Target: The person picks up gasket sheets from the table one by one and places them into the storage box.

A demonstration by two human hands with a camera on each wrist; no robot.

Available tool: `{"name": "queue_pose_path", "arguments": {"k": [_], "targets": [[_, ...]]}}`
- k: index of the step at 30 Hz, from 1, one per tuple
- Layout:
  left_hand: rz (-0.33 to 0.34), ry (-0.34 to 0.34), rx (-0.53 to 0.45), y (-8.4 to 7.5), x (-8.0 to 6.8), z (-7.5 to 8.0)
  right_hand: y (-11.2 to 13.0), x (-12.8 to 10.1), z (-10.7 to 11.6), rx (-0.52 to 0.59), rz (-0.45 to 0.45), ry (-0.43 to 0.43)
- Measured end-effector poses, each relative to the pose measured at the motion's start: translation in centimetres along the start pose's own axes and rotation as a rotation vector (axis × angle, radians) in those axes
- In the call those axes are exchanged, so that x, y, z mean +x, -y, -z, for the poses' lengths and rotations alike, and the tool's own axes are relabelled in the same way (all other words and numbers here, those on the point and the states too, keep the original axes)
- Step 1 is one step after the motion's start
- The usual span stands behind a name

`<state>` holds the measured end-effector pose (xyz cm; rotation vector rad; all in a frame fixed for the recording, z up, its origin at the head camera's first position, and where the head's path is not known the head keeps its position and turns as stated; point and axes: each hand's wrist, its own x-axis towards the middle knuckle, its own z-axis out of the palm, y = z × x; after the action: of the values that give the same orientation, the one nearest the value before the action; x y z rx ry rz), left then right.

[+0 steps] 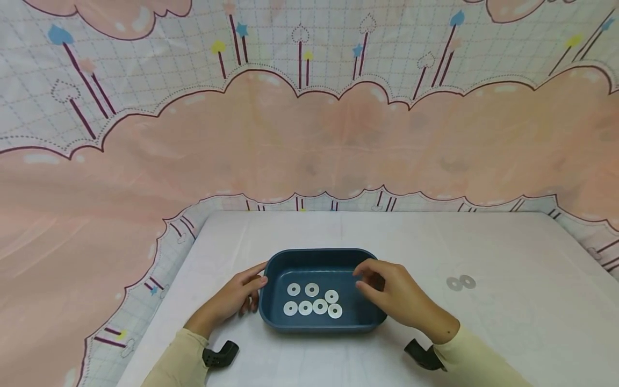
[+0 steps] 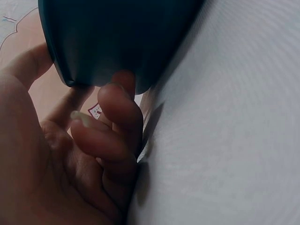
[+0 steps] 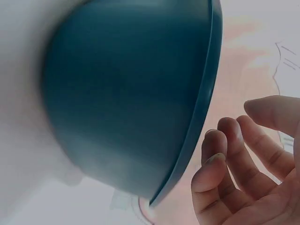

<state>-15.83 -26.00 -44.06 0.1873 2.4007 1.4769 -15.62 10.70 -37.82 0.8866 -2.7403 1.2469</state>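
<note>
Pink cloud-print backdrop, white worktop (image 1: 508, 322) | dark blue plastic tray (image 1: 275, 269), rounded oblong, long axis left-right, sits between both hands | left hand (image 1: 235, 299) fingers loosely curled against its left wall | right hand (image 1: 394, 293) hovers over right end, fingers relaxed, holding nothing | seven flat white washers (image 1: 312, 301) inside; two grey washers (image 1: 460, 282) well apart, nearer the right hand.

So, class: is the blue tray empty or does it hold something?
Not empty: the blue tray holds seven white washers lying flat on its floor.
</note>
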Motion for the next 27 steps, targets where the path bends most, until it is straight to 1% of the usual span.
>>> {"name": "queue_pose_path", "arguments": {"k": [7, 15, 22, 27], "targets": [[-0.003, 0.0, 0.003, -0.1, 0.0, 0.0, -1.2, -0.9, 0.8, -0.046, -0.017, -0.064], [0.005, 0.0, -0.003, -0.1, 0.0, 0.1, -2.4, -1.9, 1.6, -0.07, -0.058, -0.086], [0.007, 0.0, -0.003, -0.1, -0.1, 0.1, -3.5, -2.4, 2.7, -0.102, -0.045, -0.133], [0.008, 0.0, 0.003, 0.0, 0.0, 0.0, -4.5, -2.7, 3.5, -0.149, -0.093, -0.138]]}}
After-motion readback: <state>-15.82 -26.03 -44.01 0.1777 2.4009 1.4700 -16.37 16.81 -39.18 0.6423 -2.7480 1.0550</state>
